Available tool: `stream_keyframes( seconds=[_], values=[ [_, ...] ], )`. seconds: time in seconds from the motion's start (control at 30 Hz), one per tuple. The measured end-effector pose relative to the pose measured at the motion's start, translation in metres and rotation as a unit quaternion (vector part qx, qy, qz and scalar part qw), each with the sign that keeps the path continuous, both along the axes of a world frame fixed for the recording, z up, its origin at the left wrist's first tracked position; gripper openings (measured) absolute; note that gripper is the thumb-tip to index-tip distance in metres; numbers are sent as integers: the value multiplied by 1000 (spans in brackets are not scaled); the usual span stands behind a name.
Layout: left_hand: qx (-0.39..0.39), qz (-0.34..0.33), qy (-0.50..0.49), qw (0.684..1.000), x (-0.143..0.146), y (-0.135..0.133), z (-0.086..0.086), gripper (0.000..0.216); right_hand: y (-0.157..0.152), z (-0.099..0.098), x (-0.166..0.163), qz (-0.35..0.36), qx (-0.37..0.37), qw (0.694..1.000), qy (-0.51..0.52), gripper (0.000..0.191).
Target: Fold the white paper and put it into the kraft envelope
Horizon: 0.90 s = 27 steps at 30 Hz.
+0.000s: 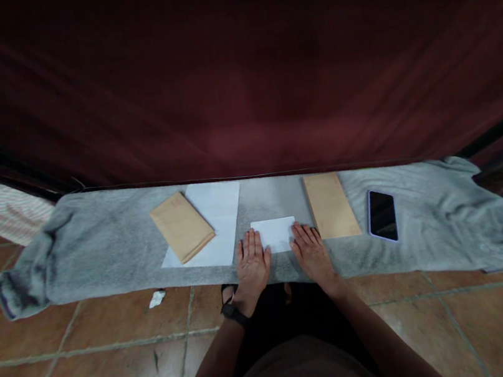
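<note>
You stood at a grey cloth (114,253), 2 bare hands on a small white paper (277,232) that lay flat before you. Your left hand (252,263) rested palm down at the paper's left edge, and your right hand (311,255) did the same at its right edge. Both hands were opened flat, fingers out straight, and neither gripped anything.

Left of the small white paper, a large white sheet (223,211) lay spread out, with a brown envelope (181,226) slanted across it. Just right of the small white paper lay another brown envelope (333,206); farther right of it was a phone (382,215), its screen dark.

The work looked partway along: the small white paper sat squared between your hands, though whether it was folded could not be told. The large sheet appeared unfolded, both envelopes were ungrasped, and how much remained was unclear.
</note>
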State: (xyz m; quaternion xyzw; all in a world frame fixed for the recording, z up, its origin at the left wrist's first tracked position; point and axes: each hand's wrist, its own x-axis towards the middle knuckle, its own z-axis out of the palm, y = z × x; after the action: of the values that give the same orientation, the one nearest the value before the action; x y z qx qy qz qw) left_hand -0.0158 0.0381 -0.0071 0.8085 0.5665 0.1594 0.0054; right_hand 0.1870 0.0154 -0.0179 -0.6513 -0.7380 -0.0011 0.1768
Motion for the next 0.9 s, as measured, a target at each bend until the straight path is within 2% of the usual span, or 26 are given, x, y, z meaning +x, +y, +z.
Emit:
stream_keyframes(
  seconds=[0.2, 0.5, 0.67, 0.9],
  values=[
    [0, -9, 1, 1000, 5, 1, 6, 58, 3, 4, -1, 4, 6, 1000, 17, 52],
    [-42, -92, 17, 995, 36, 14, 17, 55, 20, 16, -16, 50, -32, 998, 8, 48],
    [-54, -95, 16, 994, 35, 20, 12, 54, 23, 16, -15, 48, -42, 998, -6, 47],
    [-56, -55, 19, 997, 32, 22, 8, 55, 25, 8, -17, 8, -35, 999, -9, 49]
  ],
)
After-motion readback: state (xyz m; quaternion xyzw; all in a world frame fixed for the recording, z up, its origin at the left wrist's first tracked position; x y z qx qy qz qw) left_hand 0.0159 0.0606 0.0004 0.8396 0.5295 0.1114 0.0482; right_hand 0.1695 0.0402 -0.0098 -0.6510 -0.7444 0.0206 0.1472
